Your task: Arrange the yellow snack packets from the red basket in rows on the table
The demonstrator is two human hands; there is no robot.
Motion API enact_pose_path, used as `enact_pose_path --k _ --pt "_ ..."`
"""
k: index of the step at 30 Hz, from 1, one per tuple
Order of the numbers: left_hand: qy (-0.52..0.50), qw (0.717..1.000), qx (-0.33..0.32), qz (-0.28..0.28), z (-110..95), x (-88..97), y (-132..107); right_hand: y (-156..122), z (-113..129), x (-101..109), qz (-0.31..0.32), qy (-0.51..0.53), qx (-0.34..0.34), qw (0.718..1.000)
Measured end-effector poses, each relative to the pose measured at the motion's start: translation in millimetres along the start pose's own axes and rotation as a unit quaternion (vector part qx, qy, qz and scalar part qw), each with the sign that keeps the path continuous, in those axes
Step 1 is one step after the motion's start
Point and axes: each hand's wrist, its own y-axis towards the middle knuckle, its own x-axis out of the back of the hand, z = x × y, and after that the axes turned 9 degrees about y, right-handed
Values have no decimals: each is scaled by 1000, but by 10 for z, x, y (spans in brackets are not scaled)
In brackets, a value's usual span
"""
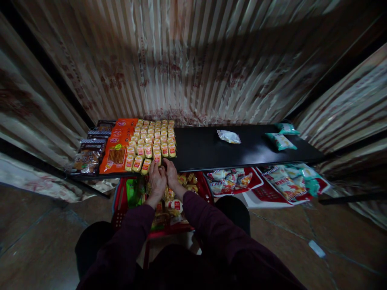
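My left hand and my right hand are side by side at the front edge of the black shelf. Both have curled fingers, close to the front row of small yellow wrapped snack cakes. Whatever lies between the fingers is hidden by them. The cakes stand in tight rows, with red and white labels facing up. Under my wrists, a red basket holds more yellow wrapped cakes and a green packet.
Left of the cakes lie orange snack bags and dark bags. Farther right on the shelf are a white packet and two teal packets. Below, red baskets hold more bags. Dark shelf posts and draped striped sheeting surround it.
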Motion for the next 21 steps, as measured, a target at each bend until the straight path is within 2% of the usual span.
enact_pose_path --k 6,9,13,15,17,20,21 --pt "3 1000 -25 -10 -5 59 -173 -211 39 79 -13 20 19 1000" --pt "-1 999 -47 4 -3 72 -354 -391 20 154 -6 42 17 999" --pt "-9 998 -31 44 27 47 -624 -643 -49 273 27 44 -6 999" --pt "-11 997 -3 82 77 11 -740 -769 -105 328 44 21 -25 998" --pt "-4 989 58 139 162 -38 -839 -896 -179 376 68 -18 -58 996" --pt "21 946 197 257 332 -109 -978 -1085 -318 423 145 -90 -140 975" --pt "22 935 220 278 388 -126 -1024 -1142 -368 431 177 -110 -167 964"
